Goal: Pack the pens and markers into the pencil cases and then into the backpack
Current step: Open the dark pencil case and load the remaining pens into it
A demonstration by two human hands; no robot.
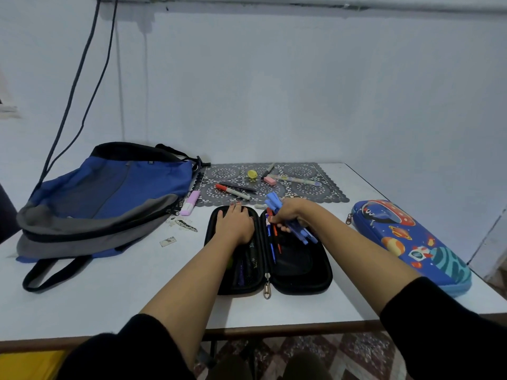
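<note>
A white table (109,305) stands against a pale wall. On its left side lies a blue, grey and black backpack (109,193), flat, with one strap looped toward the near edge. A small tag on its front is too blurred to read.

On the right side lies a closed blue pencil case (406,242) printed with a rocket, planets and a red saucer; no writing on it can be made out. A dark lace-pattern mat (310,187) lies at the back of the table.

In the middle, near the front edge, a black pencil case (299,272) lies spread open in two halves, its zipper pull (267,290) hanging at the near end of the spine.

The left hand (236,223) rests palm down on the case's left half, fingers stretched out and holding nothing. The right hand (290,215) is curled round a bundle of blue pens (274,202) above the far end of the right half. A few red and blue pens (274,242) already lie in the case beside the spine.

Still loose on the mat:
- a long pale patterned pen (295,179)
- a red-capped marker (233,191), with a dark pen (238,186) just beside it
- a black pen (267,171)
- a pink eraser (269,181)
- a small yellow thing (252,174)

A pink highlighter (189,202) lies between the mat and the backpack; any print on it is too small to read.
</note>
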